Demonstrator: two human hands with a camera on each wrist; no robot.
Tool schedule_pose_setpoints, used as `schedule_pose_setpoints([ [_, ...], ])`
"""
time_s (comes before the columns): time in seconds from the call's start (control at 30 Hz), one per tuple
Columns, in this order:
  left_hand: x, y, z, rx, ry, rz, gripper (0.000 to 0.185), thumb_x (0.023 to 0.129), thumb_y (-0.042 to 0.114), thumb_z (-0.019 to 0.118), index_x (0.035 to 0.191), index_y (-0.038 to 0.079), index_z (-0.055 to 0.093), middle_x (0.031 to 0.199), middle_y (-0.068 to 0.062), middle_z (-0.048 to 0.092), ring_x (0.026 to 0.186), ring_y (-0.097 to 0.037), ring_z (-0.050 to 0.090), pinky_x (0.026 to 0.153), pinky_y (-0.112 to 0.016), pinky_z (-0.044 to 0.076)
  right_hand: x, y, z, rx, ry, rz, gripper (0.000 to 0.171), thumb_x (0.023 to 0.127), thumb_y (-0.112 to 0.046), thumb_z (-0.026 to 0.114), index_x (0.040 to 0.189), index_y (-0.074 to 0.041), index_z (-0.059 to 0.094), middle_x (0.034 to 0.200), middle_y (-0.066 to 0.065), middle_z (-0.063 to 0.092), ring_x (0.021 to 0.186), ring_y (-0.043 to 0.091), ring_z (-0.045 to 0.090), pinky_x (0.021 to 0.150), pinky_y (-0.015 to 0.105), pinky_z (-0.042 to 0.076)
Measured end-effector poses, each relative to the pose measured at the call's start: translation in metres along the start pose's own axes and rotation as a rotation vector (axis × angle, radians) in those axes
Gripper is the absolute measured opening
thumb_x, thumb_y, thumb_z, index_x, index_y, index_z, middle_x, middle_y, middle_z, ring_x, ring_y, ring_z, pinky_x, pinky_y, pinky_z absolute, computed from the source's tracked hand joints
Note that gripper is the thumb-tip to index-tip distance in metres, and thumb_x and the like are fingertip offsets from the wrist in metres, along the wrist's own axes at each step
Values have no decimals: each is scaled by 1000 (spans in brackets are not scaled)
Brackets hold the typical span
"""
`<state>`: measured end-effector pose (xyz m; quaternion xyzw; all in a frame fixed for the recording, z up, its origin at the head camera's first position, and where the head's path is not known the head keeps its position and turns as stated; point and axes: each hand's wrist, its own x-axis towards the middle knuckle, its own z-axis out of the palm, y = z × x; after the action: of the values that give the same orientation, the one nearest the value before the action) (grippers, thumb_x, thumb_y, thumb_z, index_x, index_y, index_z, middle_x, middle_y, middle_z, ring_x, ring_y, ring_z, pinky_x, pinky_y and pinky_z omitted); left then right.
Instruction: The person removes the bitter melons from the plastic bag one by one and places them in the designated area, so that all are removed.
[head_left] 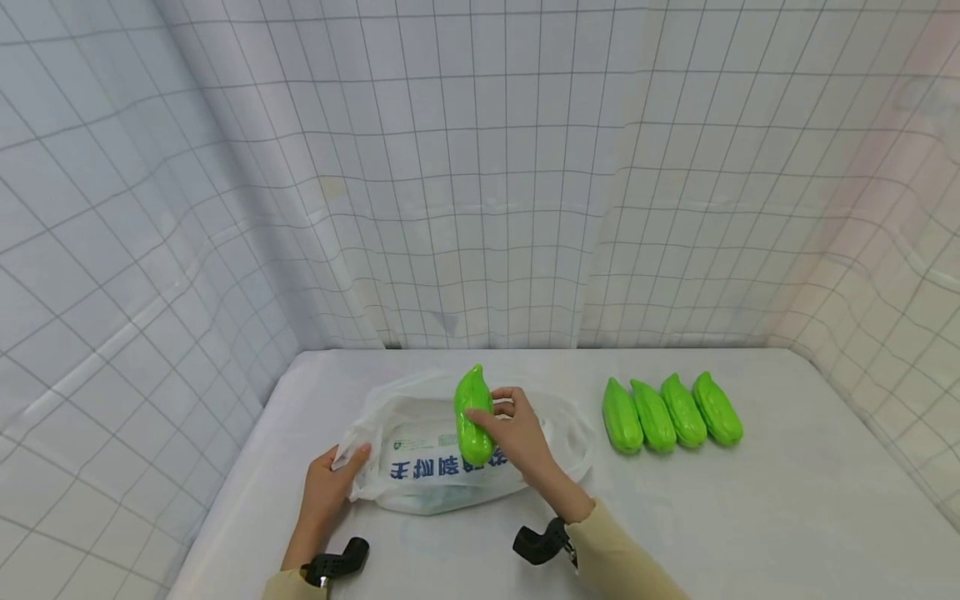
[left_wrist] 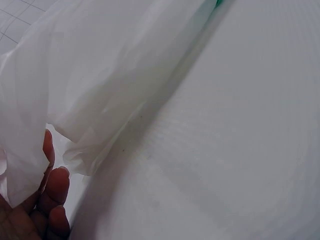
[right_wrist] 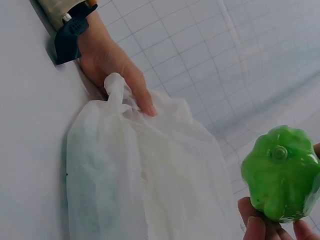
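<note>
A white plastic bag (head_left: 420, 498) with blue printing lies on the table, its mouth spread wide. My left hand (head_left: 330, 487) grips the bag's left rim between thumb and fingers; in the left wrist view the thin plastic (left_wrist: 100, 75) covers part of that hand. My right hand (head_left: 521, 437) holds a glossy, lumpy green bitter melon (head_left: 472, 417) over the bag's mouth, thumb on its near face and narrow tip pointing away from me. The right wrist view shows the bitter melon's (right_wrist: 280, 175) rounded end with a small knob, fingers beneath it.
Several more green bitter melons (head_left: 656, 421) lie in a row on the white table (head_left: 787, 508), right of the bag. White grid-patterned curtains (head_left: 510, 208) enclose the table at the back and both sides. A black wrist device (head_left: 543, 543) is strapped on each wrist.
</note>
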<state>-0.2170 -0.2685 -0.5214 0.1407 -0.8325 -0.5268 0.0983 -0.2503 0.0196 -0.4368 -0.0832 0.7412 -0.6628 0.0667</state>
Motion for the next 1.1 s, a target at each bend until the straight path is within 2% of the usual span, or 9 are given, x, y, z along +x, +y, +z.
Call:
schedule_pose_setpoints([
  [0.2,0,0,0,1,-4,-2,51,85,45,64,109,0,63,88,-9,66,72,-12,53,68,-24,42,0,-3,-12,9,58,-25,56,82,-38,68,121,-7,43,103,11,63,86,16,62,71,30,50],
  [0.43,0,0,0,8,-3,3,52,84,46,63,109,0,63,90,-10,67,72,-13,53,68,-24,42,1,-5,-30,23,136,-8,55,83,-38,68,123,-10,44,104,11,63,89,17,61,74,32,50],
  [0.77,1,0,0,18,-1,2,53,84,47,63,110,0,63,90,-10,67,73,-12,53,68,-24,42,2,-5,-59,28,223,15,63,78,-49,69,126,-15,45,108,11,61,91,19,60,74,32,49],
  [1.0,1,-2,0,30,-2,-1,53,85,48,62,110,2,63,90,-9,66,73,-13,53,69,-25,41,3,-2,-75,40,287,6,53,83,-39,67,124,-13,46,105,12,61,85,15,59,71,29,48],
  [1.1,1,-3,1,34,-2,-1,53,85,48,62,110,3,64,90,-9,66,73,-14,53,69,-25,41,3,-2,-84,21,317,11,53,84,-40,66,125,-15,45,108,12,61,85,12,59,71,27,47],
])
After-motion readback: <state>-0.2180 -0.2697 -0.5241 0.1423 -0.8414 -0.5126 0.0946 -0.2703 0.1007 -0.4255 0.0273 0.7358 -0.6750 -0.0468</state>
